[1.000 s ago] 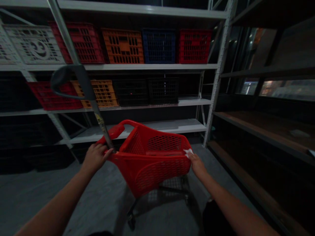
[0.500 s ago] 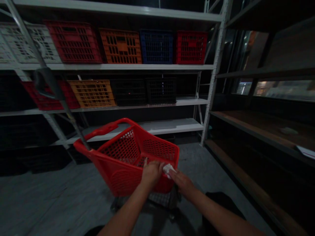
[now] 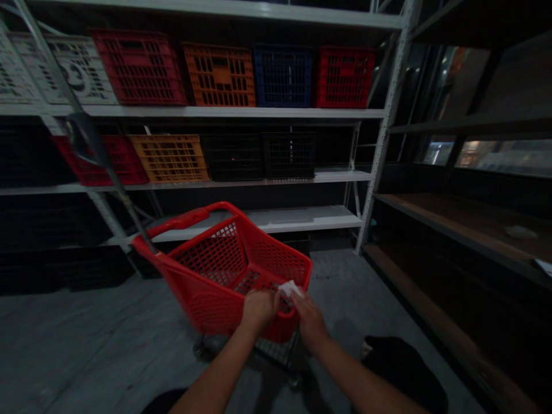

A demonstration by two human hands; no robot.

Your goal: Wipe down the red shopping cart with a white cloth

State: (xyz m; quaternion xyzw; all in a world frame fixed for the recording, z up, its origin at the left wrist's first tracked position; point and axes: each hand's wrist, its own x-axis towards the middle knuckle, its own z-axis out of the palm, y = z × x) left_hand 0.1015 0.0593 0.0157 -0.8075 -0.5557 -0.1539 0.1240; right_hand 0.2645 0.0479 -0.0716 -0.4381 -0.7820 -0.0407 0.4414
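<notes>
A red plastic shopping cart (image 3: 202,302) with a mesh basket stands on small wheels just ahead of me. My left hand (image 3: 259,310) grips the near rim of the basket. Right beside it, my right hand (image 3: 309,322) pinches a white cloth (image 3: 290,289) against the same rim. The hands nearly touch, with the cloth between them. A tall grey pole (image 3: 112,172) rises from the cart's far left corner and ends in a dark looped handle (image 3: 80,138). The wheels sit partly hidden under the basket.
Grey metal shelving (image 3: 276,112) ahead holds red, orange, blue, white and black crates (image 3: 219,77). A dark rack with wooden shelves (image 3: 452,230) runs along the right. A dark shape (image 3: 401,368) lies at lower right over the concrete floor (image 3: 86,328).
My left hand has moved from the cart's left rim to the near rim beside my right hand. The cart has swung round, its pole now leaning further left, and the cloth sits nearer the rim's middle.
</notes>
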